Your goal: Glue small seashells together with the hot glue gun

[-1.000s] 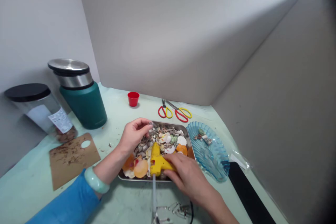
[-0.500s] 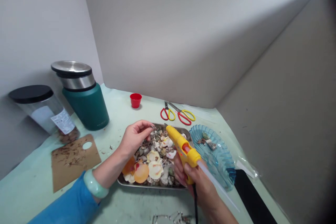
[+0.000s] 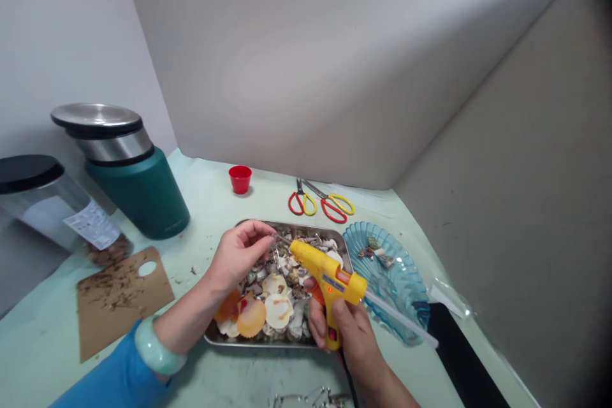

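Note:
My right hand (image 3: pixel 347 325) grips a yellow hot glue gun (image 3: pixel 315 259) with a clear glue stick (image 3: pixel 401 319) jutting from its back. The gun's nozzle points left, close to the fingertips of my left hand (image 3: pixel 241 248). Those fingers are pinched together over the back of a metal tray (image 3: pixel 253 344); whatever is between them is too small to make out. Seashells of many kinds fill the tray, among them an orange scallop shell (image 3: pixel 252 317) and a pale scallop shell (image 3: pixel 278 310) in front.
A blue scalloped dish (image 3: pixel 406 268) with a few small shells is at the right. Behind the tray are two pairs of scissors (image 3: pixel 335 207) and a red cup (image 3: pixel 240 180). A teal bottle (image 3: pixel 143 191), a lidded jar (image 3: pixel 57 210) and a brown board (image 3: pixel 115 312) stand or lie left.
The glue gun has turned and shifted left, bringing its nozzle up close to my left fingertips. My left hand keeps its pinch. The view has swung slightly to the right.

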`<state>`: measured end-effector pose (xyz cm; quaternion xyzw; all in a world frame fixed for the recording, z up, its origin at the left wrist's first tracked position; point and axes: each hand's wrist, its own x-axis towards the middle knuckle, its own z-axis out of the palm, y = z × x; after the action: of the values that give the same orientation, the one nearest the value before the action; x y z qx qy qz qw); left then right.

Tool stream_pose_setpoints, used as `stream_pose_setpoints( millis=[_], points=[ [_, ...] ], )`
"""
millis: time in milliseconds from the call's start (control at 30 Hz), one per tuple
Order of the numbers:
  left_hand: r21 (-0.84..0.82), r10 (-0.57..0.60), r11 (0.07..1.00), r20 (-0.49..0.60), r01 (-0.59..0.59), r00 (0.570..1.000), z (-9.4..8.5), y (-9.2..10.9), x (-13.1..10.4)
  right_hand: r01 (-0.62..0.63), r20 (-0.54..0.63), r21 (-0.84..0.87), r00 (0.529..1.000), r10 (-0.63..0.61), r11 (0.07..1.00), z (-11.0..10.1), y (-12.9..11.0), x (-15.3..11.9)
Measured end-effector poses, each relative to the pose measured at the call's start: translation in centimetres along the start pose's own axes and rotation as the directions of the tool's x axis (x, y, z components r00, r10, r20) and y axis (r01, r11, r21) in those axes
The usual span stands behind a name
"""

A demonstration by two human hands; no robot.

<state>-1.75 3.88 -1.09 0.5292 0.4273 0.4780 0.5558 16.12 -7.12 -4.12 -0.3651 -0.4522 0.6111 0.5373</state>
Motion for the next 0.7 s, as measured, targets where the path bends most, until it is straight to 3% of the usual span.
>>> stream_pose_setpoints(
  millis=[700],
  points=[
    [0.021, 0.066, 0.998, 0.033, -0.066, 0.997, 0.19, -0.2, -0.2, -0.031, -0.023, -0.075, 0.999, 0.029, 0.997, 0.29, -0.16, -0.11]
  ],
)
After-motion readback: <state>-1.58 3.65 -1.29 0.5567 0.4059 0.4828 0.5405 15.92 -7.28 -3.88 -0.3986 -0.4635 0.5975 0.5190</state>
